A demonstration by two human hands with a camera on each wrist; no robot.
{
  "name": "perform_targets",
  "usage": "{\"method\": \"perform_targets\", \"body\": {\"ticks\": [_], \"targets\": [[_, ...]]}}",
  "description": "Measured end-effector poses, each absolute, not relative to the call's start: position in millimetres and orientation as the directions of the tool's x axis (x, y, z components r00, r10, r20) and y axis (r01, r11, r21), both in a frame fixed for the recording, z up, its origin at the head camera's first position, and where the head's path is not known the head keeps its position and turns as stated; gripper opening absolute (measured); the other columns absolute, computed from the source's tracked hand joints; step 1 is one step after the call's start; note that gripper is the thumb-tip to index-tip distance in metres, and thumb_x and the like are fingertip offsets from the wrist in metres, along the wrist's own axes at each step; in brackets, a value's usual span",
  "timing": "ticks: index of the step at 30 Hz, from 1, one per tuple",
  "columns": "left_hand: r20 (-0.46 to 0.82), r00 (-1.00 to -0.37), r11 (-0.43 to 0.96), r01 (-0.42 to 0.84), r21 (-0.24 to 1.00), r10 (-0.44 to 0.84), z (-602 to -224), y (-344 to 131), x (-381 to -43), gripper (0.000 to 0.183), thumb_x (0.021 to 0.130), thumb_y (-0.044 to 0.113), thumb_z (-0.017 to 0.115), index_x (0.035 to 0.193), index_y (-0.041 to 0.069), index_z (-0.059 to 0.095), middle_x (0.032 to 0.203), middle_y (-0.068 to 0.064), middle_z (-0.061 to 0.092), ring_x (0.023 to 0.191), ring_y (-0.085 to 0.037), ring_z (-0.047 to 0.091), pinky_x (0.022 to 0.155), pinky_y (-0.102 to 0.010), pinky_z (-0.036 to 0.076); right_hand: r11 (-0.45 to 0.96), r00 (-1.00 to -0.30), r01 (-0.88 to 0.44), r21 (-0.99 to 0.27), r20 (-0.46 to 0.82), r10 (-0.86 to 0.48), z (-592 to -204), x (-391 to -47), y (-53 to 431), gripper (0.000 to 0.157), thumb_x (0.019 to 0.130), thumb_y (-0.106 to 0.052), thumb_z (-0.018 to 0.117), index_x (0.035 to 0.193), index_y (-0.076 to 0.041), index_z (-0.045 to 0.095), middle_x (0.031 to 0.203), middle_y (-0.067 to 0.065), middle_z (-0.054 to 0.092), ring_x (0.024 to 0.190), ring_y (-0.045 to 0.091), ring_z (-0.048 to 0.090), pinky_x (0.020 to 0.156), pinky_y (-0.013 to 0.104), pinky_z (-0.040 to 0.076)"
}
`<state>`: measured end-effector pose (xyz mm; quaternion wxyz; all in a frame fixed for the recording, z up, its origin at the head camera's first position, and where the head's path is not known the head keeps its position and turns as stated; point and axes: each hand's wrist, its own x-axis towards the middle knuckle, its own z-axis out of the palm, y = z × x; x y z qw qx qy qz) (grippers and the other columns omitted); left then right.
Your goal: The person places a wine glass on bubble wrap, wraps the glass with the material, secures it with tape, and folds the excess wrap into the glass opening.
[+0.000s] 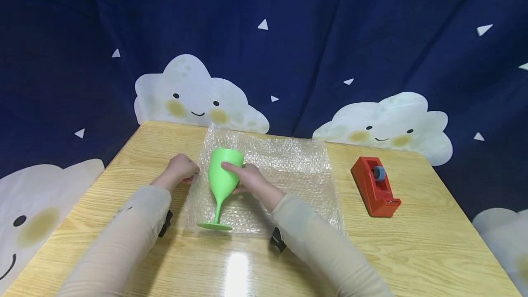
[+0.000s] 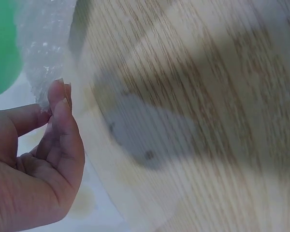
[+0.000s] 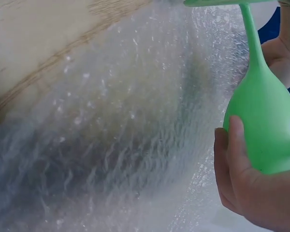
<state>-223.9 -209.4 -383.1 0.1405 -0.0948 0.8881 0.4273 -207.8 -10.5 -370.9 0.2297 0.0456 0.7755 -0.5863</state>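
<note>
A green goblet (image 1: pixel 223 175) is gripped round its bowl by my right hand (image 1: pixel 255 181), thumb across the front; its foot points toward me. Beneath it a sheet of bubble wrap (image 1: pixel 297 173) is spread on the wooden table. In the right wrist view the goblet (image 3: pixel 266 113) tilts above the wrap, and fingers of my right hand (image 3: pixel 253 188) lie along the bowl. My left hand (image 1: pixel 180 169) is at the sheet's left edge. The left wrist view has the left hand (image 2: pixel 43 150) pinching that edge of bubble wrap (image 2: pixel 43 48) between thumb and fingertips.
A red tape dispenser (image 1: pixel 375 187) with a blue roll stands on the table's right side. The wooden table (image 1: pixel 433 237) reaches back to a dark blue curtain (image 1: pixel 305 49) printed with clouds and white triangles.
</note>
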Motion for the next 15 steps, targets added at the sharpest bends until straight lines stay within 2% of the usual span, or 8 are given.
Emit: {"method": "perform_targets", "body": {"ticks": [6, 15], "targets": [[-0.328, -0.943, 0.618, -0.291, 0.731, -0.055, -380.3, -208.0, -221.9, 0.027, 0.078, 0.002, 0.049, 0.054, 0.011, 0.043, 0.050, 0.002, 0.048, 0.045, -0.008, 0.047, 0.051, -0.023, 0.052, 0.343, -0.901, 0.327, -0.880, -0.400, -0.169, -378.3, -209.6, -14.2, 0.071, 0.082, -0.048, 0.065, 0.122, 0.009, 0.049, 0.099, 0.018, 0.062, 0.059, 0.017, 0.060, 0.068, 0.036, 0.058], [-0.325, -0.946, 0.638, -0.256, 0.726, -0.009, -376.9, -205.7, -219.7, 0.027, 0.082, 0.005, 0.046, 0.056, 0.012, 0.042, 0.050, 0.003, 0.044, 0.045, -0.007, 0.045, 0.052, -0.021, 0.051, 0.415, -0.920, 0.310, -0.856, -0.380, -0.097, -387.6, -211.9, -19.5, 0.078, 0.081, -0.052, 0.065, 0.123, 0.011, 0.045, 0.101, 0.019, 0.059, 0.062, 0.022, 0.064, 0.065, 0.034, 0.058]]}}
